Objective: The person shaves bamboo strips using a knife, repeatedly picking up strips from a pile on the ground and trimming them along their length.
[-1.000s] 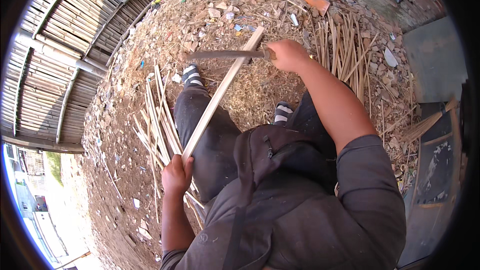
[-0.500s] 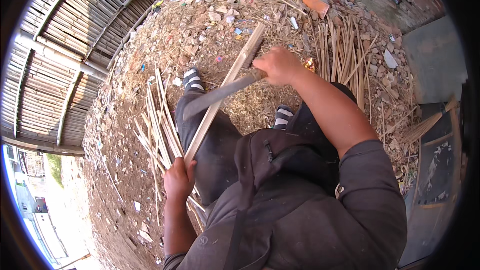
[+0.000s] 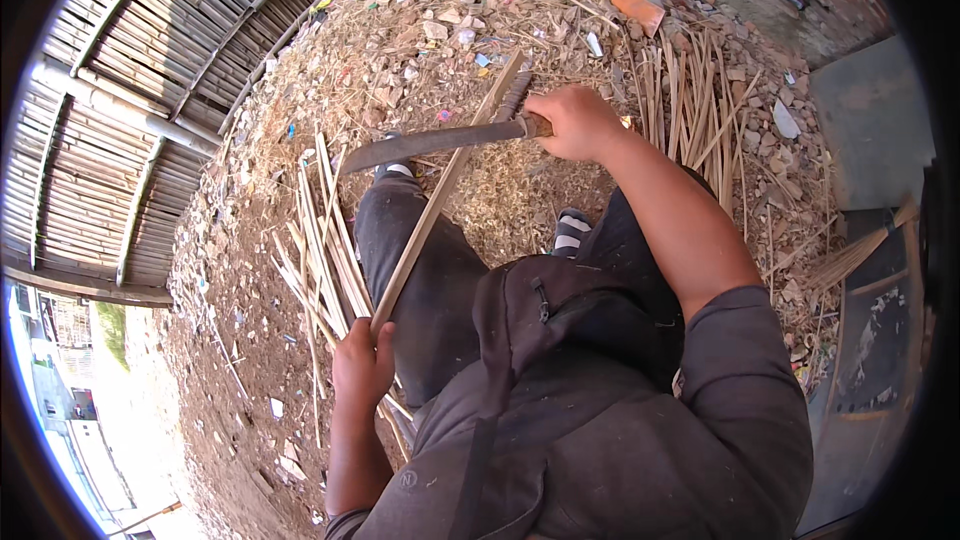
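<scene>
One slatted bamboo wall (image 3: 130,150) at your left. Right strip bundle (image 3: 680,105) past your right knee; left strip bundle (image 3: 322,250) beside your left leg. Long strip (image 3: 425,232) slants over your left thigh; curved knife (image 3: 430,143) crosses it, blocking a stretch, contact unclear. Orange slab (image 3: 637,10) far ahead. Your right hand (image 3: 578,123) wraps the knife handle; left hand (image 3: 362,365) grasps the strip's near end.

We hold a long knife (image 3: 430,142) with a dark, slightly curved blade (image 3: 390,148) and a brown handle (image 3: 538,126), its tip pointing just below nine o'clock. The blade passes over the upper half of our wood strip (image 3: 424,226); whether the two touch, we cannot tell. The strip is pale, straight and narrow, slanting from seven o'clock up to one.
</scene>
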